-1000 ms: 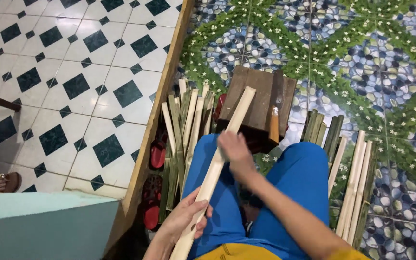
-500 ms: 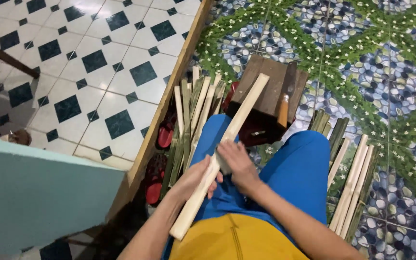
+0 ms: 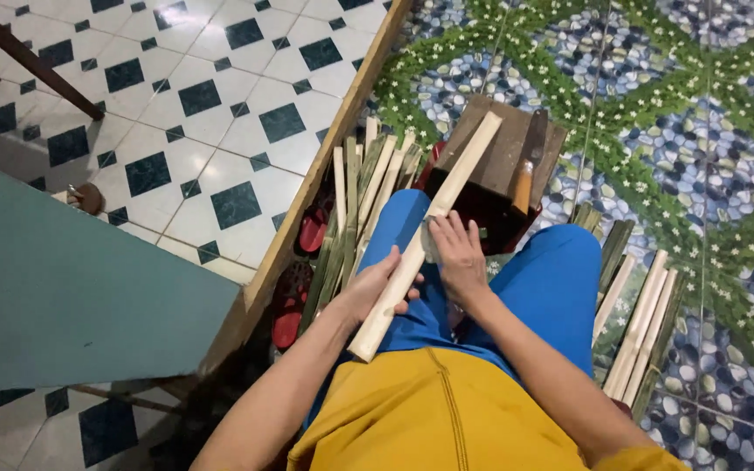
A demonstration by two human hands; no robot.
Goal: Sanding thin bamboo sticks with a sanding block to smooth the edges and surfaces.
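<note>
Bamboo slat (image 3: 425, 237): lies across the blue-clad lap, long axis diagonal, far end on the wooden block (image 3: 501, 153), near end toward the yellow shirt.
Left hand (image 3: 375, 288): grip clenched around the slat's lower part.
Right hand (image 3: 457, 253): grip pressing a small grey piece against the slat; the piece is mostly hidden, kind unclear.
Knife (image 3: 527, 166): on the block.

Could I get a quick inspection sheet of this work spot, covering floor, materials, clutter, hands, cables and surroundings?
Surface: pebble-pattern floor, with checkered tiles beyond a wooden beam.
Job's things: pale bamboo slat slanting from lap onto wooden block; knife lying on block.
Clutter: bamboo strips at left, more strips at right; red sandals.
Hands: left hand grips slat's near end; right hand presses mid-slat.
Cables: nothing seen.
Surroundings: teal panel, dark chair leg.
</note>
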